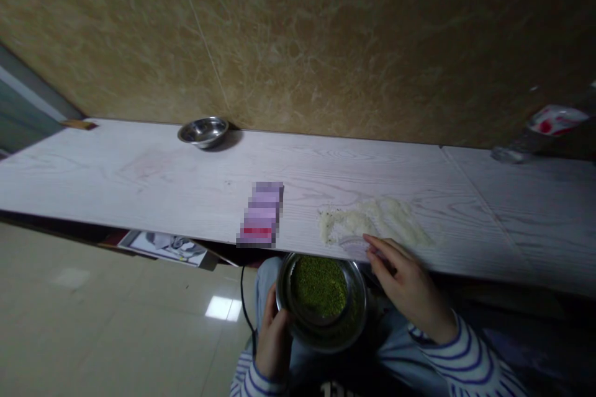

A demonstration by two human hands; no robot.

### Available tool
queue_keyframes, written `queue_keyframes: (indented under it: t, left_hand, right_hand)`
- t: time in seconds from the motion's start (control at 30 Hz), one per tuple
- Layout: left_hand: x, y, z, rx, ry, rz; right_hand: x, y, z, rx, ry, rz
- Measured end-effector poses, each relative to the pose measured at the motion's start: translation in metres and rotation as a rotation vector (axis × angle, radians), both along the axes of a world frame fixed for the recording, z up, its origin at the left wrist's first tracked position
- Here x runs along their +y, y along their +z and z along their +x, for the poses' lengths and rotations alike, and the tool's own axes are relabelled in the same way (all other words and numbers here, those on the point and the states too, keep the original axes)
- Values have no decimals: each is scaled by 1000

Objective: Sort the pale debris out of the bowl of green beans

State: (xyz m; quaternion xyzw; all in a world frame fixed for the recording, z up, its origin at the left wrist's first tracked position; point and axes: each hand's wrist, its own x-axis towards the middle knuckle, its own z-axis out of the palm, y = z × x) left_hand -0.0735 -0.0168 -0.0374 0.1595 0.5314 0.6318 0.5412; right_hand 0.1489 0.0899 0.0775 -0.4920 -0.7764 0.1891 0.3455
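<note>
My left hand (274, 335) grips the left rim of a steel bowl (356, 325) on my lap, below the table's front edge. Green beans (321, 285), small like mung beans, lie inside it. Above the bowl's right side, my right hand (403, 279) pinches a clear, pale curved plastic piece (354, 246) between thumb and fingers. That piece rests at the table edge against a spread of white grains (358, 221) that look like rice. A few dark specks show among the grains at their left end.
On the white wood-grain table (162, 192), a small steel bowl (205, 132) stands by the wall. A pixelated purple rectangle (261, 214) lies left of the grains. A clear bottle (542, 130) with a red-and-white label leans at the right. An open drawer (162, 248) sits under the table.
</note>
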Motion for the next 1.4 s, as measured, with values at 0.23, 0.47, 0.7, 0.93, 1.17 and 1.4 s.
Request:
queue_keyframes:
  t: [0.23, 0.47, 0.7, 0.93, 1.17, 1.4]
  left_hand:
    - [0, 2, 1, -101, 4, -48]
    - [4, 3, 0, -133, -7, -47]
    - [10, 11, 3, -142, 31, -74]
    - [8, 11, 2, -148, 35, -115]
    - [8, 14, 2, -150, 32, -67]
    - [6, 12, 0, -131, 29, -81]
  right_hand:
    - [-2, -6, -14, 11, 52, 5]
    - [6, -9, -6, 8, -53, 18]
    - [3, -4, -13, 20, -9, -4]
    - [3, -7, -12, 17, -36, -22]
    - [9, -8, -3, 26, -91, -34]
    - [8, -2, -10, 14, -23, -53]
